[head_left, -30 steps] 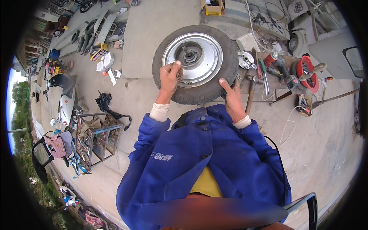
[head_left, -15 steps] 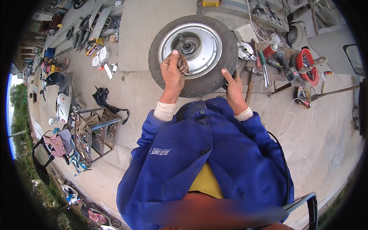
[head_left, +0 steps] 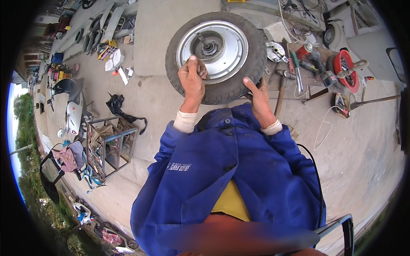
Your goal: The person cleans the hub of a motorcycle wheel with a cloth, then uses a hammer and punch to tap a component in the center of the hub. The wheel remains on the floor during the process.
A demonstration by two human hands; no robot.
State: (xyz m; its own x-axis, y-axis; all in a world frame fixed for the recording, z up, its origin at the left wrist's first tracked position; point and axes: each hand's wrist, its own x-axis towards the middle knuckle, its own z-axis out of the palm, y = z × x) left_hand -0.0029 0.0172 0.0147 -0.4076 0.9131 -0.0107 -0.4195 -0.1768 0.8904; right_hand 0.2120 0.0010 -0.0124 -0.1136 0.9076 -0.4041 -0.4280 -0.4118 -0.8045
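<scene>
A wheel with a black tyre (head_left: 228, 91) and a silver metal rim (head_left: 232, 64) is in front of me, its hub axle (head_left: 203, 41) sticking out of the middle. At the lower right of the tyre, my right hand (head_left: 261, 102) grips the edge, thumb on the sidewall and fingers partly hidden behind it. My left hand (head_left: 192, 83) is over the lower left of the rim, thumb up and fingers curled closed. Whatever lies between those fingers, if anything, is too small or hidden to make out.
To the right lie a hammer (head_left: 280, 94), a brake-drum plate (head_left: 275, 52), a long wrench (head_left: 297, 77), a power tool (head_left: 328, 78) and a red bowl (head_left: 349, 83) of parts. A metal-framed rack (head_left: 112, 137) and a black plastic bag (head_left: 118, 106) are at left, near a parked scooter (head_left: 74, 113).
The wheel sits slightly higher in the view, and the surroundings have shifted a little. Both hands keep nearly the same hold and place on the wheel.
</scene>
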